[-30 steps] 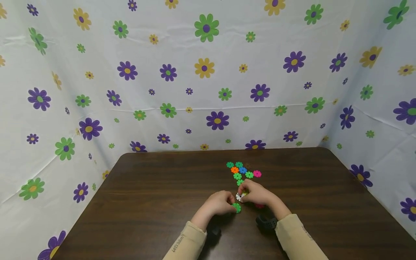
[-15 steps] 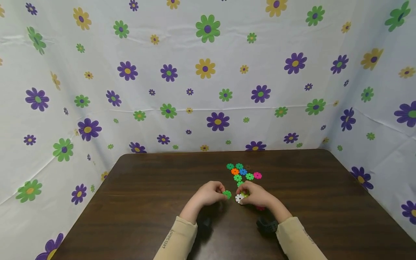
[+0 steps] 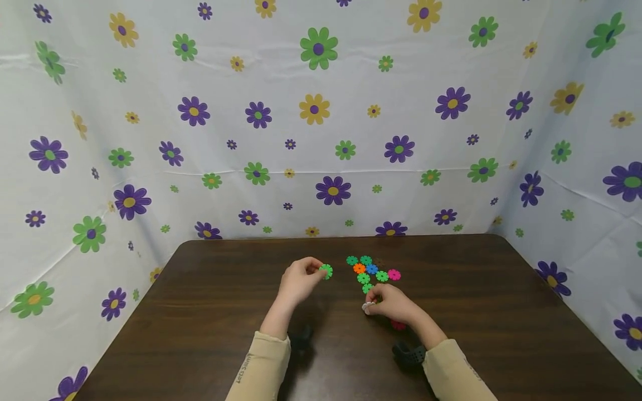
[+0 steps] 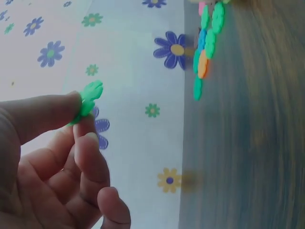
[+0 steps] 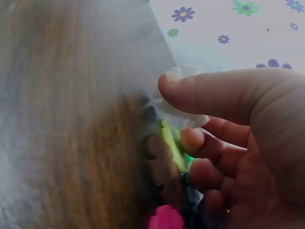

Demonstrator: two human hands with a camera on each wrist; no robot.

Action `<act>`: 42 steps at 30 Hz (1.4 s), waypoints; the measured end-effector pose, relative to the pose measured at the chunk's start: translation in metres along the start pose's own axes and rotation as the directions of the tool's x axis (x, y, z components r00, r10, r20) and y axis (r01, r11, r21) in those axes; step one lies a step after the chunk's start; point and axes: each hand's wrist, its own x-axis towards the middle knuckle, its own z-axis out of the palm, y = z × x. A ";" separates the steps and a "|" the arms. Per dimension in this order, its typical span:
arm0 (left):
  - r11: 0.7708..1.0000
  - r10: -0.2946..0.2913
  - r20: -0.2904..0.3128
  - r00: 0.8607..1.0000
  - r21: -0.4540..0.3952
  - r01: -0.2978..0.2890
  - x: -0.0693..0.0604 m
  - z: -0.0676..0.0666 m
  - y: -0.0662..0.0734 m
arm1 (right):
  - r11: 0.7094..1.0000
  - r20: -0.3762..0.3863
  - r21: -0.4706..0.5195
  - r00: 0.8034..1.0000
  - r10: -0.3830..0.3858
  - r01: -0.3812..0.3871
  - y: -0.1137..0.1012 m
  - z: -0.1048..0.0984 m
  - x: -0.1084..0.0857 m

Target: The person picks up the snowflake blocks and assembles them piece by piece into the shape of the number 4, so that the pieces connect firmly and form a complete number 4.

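Note:
My left hand [image 3: 297, 283] is raised over the left middle of the table, pinching a bright green flower-shaped disc [image 3: 326, 271] between thumb and fingers. That notched green disc [image 4: 91, 93] is seen nearly edge-on in the left wrist view. Low over the table, my right hand [image 3: 395, 304] pinches a white flower-shaped disc [image 3: 367, 308]. In the right wrist view, the thumb partly covers the white disc [image 5: 178, 114]. Close below it are a yellow-green disc [image 5: 172, 145], a brown disc [image 5: 163, 167] and a pink disc [image 5: 165, 218].
Beyond my right hand lies a cluster of flat discs: teal [image 3: 352, 260], orange [image 3: 359, 268], blue [image 3: 371, 269], green [image 3: 363, 278] and pink [image 3: 394, 274]. Another pink disc [image 3: 398, 324] sits under my right wrist. A flower-patterned curtain [image 3: 281, 139] surrounds the dark wooden table [image 3: 225, 317].
My left hand has moved away to the left and up with the green disc. The right hand stays near its place, and the white disc has tilted in its fingers.

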 end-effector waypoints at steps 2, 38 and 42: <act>1.000 -0.013 -0.039 0.999 -0.005 0.013 0.000 -0.005 -0.002 | 1.000 0.008 0.015 1.000 0.009 -0.009 -0.002 -0.002 0.002; 0.959 -0.042 -0.052 0.998 -0.283 0.025 0.002 -0.007 -0.005 | 0.927 -0.315 0.359 0.949 0.015 0.105 -0.064 -0.003 0.042; 0.964 -0.041 -0.030 0.999 -0.263 0.032 0.001 -0.005 -0.004 | 0.935 -0.329 0.332 0.944 -0.008 0.124 -0.066 0.000 0.041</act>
